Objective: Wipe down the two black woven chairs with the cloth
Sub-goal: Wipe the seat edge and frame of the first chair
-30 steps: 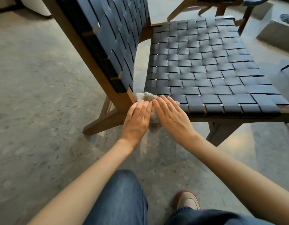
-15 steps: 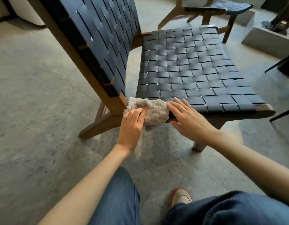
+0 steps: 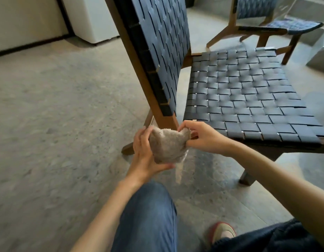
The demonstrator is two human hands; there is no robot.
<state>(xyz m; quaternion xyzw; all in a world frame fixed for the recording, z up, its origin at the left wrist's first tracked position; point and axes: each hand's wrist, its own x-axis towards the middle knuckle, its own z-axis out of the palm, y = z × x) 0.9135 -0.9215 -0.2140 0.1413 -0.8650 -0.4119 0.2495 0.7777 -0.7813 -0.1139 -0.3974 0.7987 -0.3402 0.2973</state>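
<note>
Speckled grey floor (image 3: 48,124) fills the left of the frame, with a white unit (image 3: 92,20) at upper left. At centre the left hand (image 3: 144,157) cups the cloth (image 3: 166,144) from its left and underside, fingers (image 3: 141,139) curled round it. The cloth is bunched and held off the seat, a strand hanging from its lower edge. The right hand (image 3: 203,137) pinches its upper right corner between thumb and fingers. Right of that spreads the woven seat of the near chair (image 3: 248,99); the second chair (image 3: 284,26) stands at upper right.
</note>
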